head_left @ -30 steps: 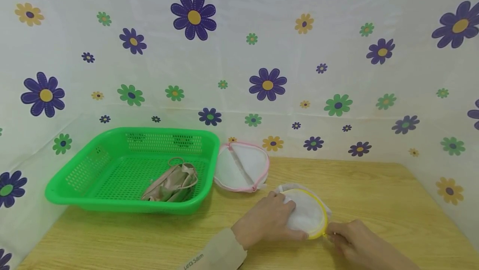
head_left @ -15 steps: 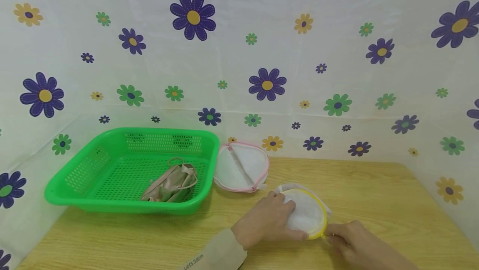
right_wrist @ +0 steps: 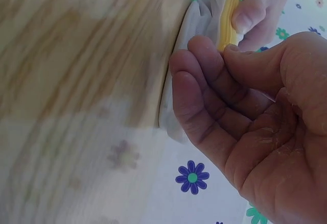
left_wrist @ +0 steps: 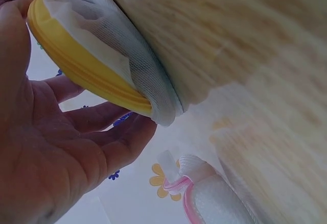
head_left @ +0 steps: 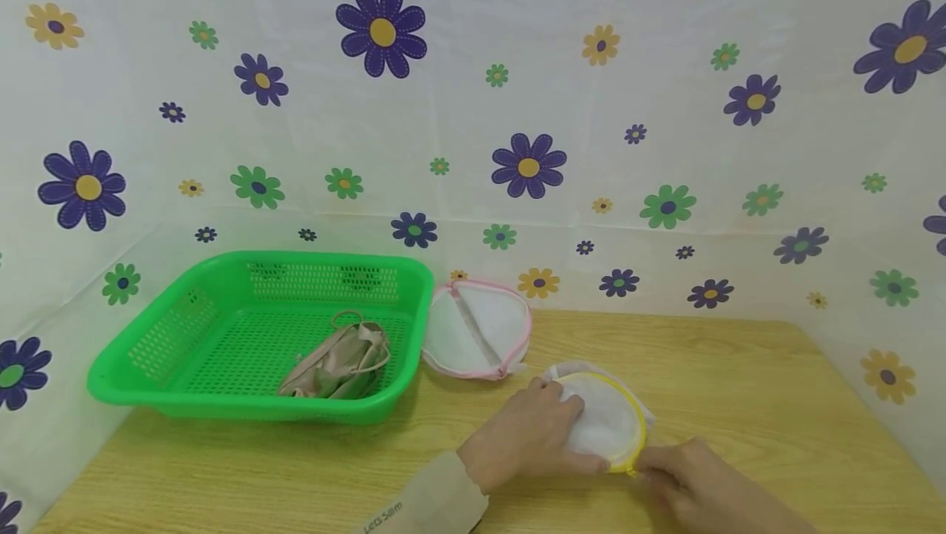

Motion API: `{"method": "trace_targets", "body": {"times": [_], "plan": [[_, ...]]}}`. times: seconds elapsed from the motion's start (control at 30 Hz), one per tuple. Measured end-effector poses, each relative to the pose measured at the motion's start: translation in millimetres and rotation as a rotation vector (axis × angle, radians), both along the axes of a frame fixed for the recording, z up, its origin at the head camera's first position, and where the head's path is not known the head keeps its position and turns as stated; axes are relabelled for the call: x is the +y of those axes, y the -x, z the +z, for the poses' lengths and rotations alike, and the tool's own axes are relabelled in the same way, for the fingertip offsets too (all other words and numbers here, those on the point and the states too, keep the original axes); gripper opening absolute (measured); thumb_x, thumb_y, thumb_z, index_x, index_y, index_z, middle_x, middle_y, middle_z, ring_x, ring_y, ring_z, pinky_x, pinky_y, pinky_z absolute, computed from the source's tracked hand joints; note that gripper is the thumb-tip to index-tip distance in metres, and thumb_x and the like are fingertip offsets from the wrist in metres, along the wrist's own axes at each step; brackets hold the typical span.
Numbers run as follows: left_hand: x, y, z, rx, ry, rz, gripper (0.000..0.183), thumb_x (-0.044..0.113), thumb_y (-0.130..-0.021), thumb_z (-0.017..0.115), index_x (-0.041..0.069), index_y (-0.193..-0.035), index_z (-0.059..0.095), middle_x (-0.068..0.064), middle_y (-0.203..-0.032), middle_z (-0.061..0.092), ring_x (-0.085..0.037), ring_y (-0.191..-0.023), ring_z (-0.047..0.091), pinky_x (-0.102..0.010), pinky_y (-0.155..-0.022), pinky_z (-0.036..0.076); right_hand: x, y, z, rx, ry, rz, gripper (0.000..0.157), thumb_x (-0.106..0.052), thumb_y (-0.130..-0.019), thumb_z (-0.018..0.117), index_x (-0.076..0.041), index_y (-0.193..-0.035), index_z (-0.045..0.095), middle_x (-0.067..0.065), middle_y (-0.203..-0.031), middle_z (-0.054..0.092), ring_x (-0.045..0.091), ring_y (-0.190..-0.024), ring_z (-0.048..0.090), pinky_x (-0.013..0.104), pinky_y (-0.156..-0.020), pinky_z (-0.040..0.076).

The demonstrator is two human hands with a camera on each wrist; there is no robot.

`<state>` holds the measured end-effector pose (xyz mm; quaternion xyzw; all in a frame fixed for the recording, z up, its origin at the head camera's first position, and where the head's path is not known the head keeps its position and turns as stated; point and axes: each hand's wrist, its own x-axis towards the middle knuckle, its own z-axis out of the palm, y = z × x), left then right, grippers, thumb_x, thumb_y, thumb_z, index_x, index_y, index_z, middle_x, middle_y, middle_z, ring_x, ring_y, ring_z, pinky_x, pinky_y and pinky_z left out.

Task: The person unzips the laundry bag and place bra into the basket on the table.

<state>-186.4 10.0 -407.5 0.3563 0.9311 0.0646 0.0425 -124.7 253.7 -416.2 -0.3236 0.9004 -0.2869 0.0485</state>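
A round white mesh laundry bag [head_left: 602, 415] with a yellow zipper [left_wrist: 76, 71] sits on the wooden table, right of the middle in the head view. My left hand [head_left: 528, 435] grips it from the left, fingers over its top and far side and thumb along the near edge. At the bag's near right edge, my right hand [head_left: 695, 481] pinches the zipper pull between thumb and forefinger; the fingertips largely hide the pull. In the right wrist view the other right fingers [right_wrist: 191, 94] are curled beside the bag.
A second mesh laundry bag [head_left: 502, 324], with pink zipper trim, lies behind the left hand. To its left stands a green plastic basket [head_left: 259, 409] holding a crumpled beige fabric item [head_left: 336, 361] with straps. A flowered curtain [head_left: 591, 107] closes off the back and sides.
My right hand has slid slightly left along the near edge of the yellow-trimmed bag with the zipper pull. The left hand and the bag stay in place.
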Motion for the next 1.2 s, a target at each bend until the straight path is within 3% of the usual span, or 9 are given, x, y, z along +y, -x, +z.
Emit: {"method": "trace_targets", "body": {"times": [0.23, 0.43, 0.67, 0.93, 1.2], "plan": [[0.5, -1.3, -1.1, 0.041, -0.008, 0.001, 0.071, 0.077, -0.087, 0.057, 0.015, -0.119, 0.066, -0.006, -0.114, 0.066, -0.019, -0.103, 0.057, -0.030, -0.090, 0.053, -0.9, 2.1, -1.0, -0.062, -0.022, -0.038, 0.023, -0.005, -0.097, 0.062, -0.022, -0.082, 0.063, -0.023, -0.068, 0.040, -0.010, -0.059, 0.037, 0.017, -0.052, 0.039], [-1.4, -4.9, -6.4, 0.131, -0.008, -0.004, 0.074, 0.084, -0.084, 0.055, 0.017, -0.114, 0.067, -0.006, -0.110, 0.066, -0.020, -0.100, 0.059, -0.030, -0.089, 0.055, 6.9, 5.1, -1.9, -0.090, -0.062, -0.104, 0.019, -0.005, -0.096, 0.062, -0.021, -0.093, 0.071, -0.019, -0.073, 0.054, -0.007, -0.063, 0.044, 0.019, -0.058, 0.041], [-6.3, -8.7, -6.1, 0.178, 0.085, -0.052, 0.069, 0.083, -0.089, 0.047, 0.021, -0.111, 0.066, -0.003, -0.101, 0.065, -0.017, -0.092, 0.057, -0.028, -0.073, 0.054, 25.7, 14.0, -3.8, 0.031, 0.014, -0.082, 0.019, 0.002, -0.097, 0.060, -0.014, -0.089, 0.066, -0.016, -0.066, 0.056, -0.009, -0.061, 0.044, 0.019, -0.055, 0.041], [-4.5, -12.7, -4.6, 0.254, 0.090, -0.058, 0.062, 0.076, -0.095, 0.045, 0.019, -0.105, 0.069, -0.004, -0.096, 0.067, -0.019, -0.089, 0.060, -0.028, -0.075, 0.056, 28.4, 13.4, -2.6, 0.141, -0.004, -0.107, 0.023, 0.003, -0.096, 0.061, -0.017, -0.085, 0.063, -0.022, -0.060, 0.051, -0.010, -0.057, 0.041, 0.018, -0.054, 0.038], [-4.4, -13.4, -3.8, 0.240, 0.075, -0.039, 0.062, 0.075, -0.095, 0.046, 0.018, -0.107, 0.070, -0.004, -0.098, 0.067, -0.020, -0.091, 0.060, -0.029, -0.076, 0.057, 27.5, 12.4, -2.6, 0.187, 0.043, -0.048, 0.035, 0.015, -0.092, 0.054, -0.019, -0.082, 0.059, -0.022, -0.061, 0.051, -0.012, -0.060, 0.041, 0.017, -0.055, 0.038]]}}
